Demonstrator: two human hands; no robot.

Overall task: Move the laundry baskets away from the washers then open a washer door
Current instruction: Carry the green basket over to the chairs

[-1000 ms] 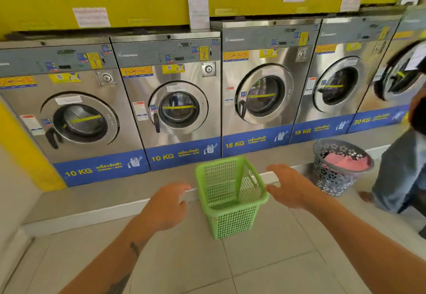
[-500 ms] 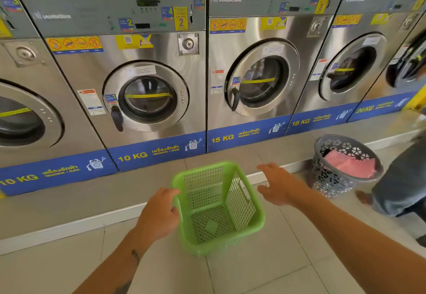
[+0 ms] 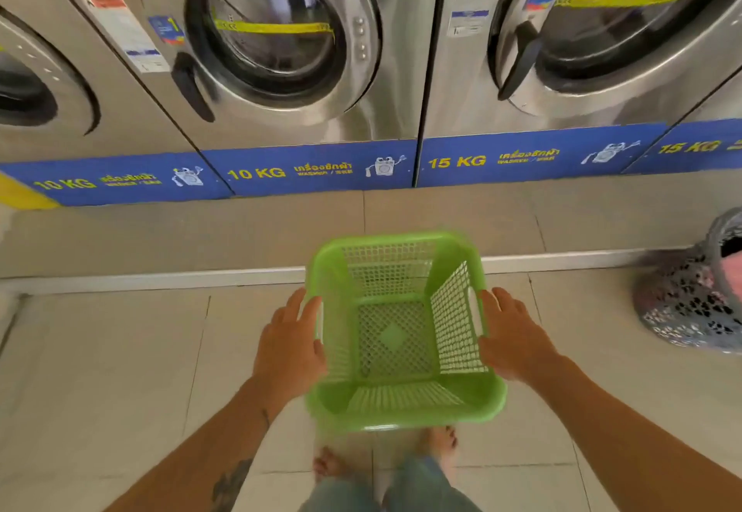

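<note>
An empty green plastic laundry basket (image 3: 395, 411) is in front of me on the tiled floor, just short of the step below the washers. My left hand (image 3: 287, 349) clasps its left rim at the handle slot. My right hand (image 3: 516, 337) holds the right rim the same way. A grey openwork basket (image 3: 682, 311) with pink laundry (image 3: 732, 274) stands at the right edge. Above, the round door of a 10 KG washer (image 3: 273, 33) is closed, its black handle (image 3: 188, 86) on the left. A 15 KG washer door (image 3: 610, 25) to its right is closed too.
A raised tiled step (image 3: 361, 226) with a white edge (image 3: 160, 280) runs along the foot of the washers. My bare feet (image 3: 441, 441) are directly behind the green basket. A third washer (image 3: 36, 86) shows at the far left.
I have stepped closer and bent down, so the washers fill the top of the view. Both hands went from hovering beside the green basket to holding its two sides.
</note>
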